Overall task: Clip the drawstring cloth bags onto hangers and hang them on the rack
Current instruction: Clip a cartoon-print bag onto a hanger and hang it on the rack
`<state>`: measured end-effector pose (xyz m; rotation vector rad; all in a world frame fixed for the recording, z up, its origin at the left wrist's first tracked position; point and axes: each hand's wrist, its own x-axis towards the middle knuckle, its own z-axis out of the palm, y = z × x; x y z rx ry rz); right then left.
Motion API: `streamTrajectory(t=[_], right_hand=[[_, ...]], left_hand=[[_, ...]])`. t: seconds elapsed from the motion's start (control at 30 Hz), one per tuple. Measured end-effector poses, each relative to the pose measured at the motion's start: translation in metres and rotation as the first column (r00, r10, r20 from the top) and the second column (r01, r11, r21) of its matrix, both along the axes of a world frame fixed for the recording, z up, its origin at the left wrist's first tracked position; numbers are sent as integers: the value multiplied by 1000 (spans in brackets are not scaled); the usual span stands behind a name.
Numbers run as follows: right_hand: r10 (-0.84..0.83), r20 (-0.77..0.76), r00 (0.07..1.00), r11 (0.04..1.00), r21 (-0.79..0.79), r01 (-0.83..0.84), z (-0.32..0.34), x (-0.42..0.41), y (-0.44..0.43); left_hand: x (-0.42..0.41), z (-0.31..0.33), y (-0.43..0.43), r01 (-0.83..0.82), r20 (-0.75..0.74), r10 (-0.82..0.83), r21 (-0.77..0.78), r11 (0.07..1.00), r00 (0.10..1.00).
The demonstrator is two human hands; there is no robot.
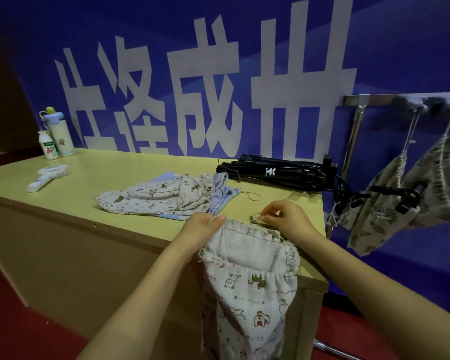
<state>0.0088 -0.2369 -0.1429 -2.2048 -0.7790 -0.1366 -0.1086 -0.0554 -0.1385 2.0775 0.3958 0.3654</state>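
A white drawstring bag with cartoon animal prints (247,284) hangs over the table's front edge. My left hand (204,226) pinches its upper rim at the left corner. My right hand (283,219) pinches a small metal hanger clip (253,220) at the rim's right side; the hanger itself is mostly hidden. A pile of more printed and blue bags (164,196) lies on the table behind. At the right, a metal rack (374,100) carries leaf-print bags (390,201) hanging from black hangers.
A folded black tripod (278,172) lies at the table's back right, with black hangers beside it. A white hand-held fan (48,176), a small bottle (48,149) and a flask (60,133) stand at the far left of the yellow table (115,167).
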Motion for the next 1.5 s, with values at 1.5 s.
streamTrajectory(t=[1.5], right_hand=[[179,283,942,963,145,-226,48,-69,15]], left_hand=[[-16,8,-5,-64,4,66,-243,968,998]])
